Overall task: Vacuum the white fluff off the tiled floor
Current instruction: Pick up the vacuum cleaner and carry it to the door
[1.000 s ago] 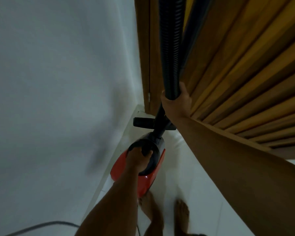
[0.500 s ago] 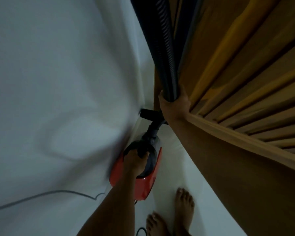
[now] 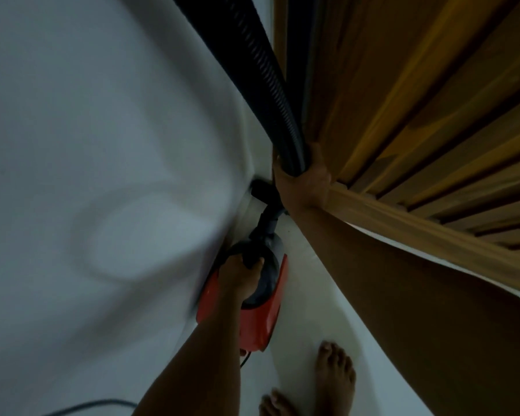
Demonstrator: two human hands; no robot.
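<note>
A red and black vacuum cleaner (image 3: 264, 313) hangs low beside the white wall. My left hand (image 3: 240, 276) grips its black carrying handle from above. Higher up, my right hand (image 3: 305, 178) is wrapped round the end of the ribbed black hose (image 3: 267, 85), which rises to the top of the view. A black nozzle (image 3: 261, 189) shows just below that hand, close to the floor's corner. The white tiled floor (image 3: 306, 295) runs between wall and door. No white fluff is visible in this dim, blurred view.
A white wall (image 3: 87, 175) fills the left side. A slatted wooden door (image 3: 418, 115) stands close on the right. My bare feet (image 3: 327, 382) are on the tiles at the bottom. A grey power cord (image 3: 87, 405) lies at the bottom left.
The view has swung left and tilted. The vacuum and both hands have moved closer to the wall. My feet have shifted to the right.
</note>
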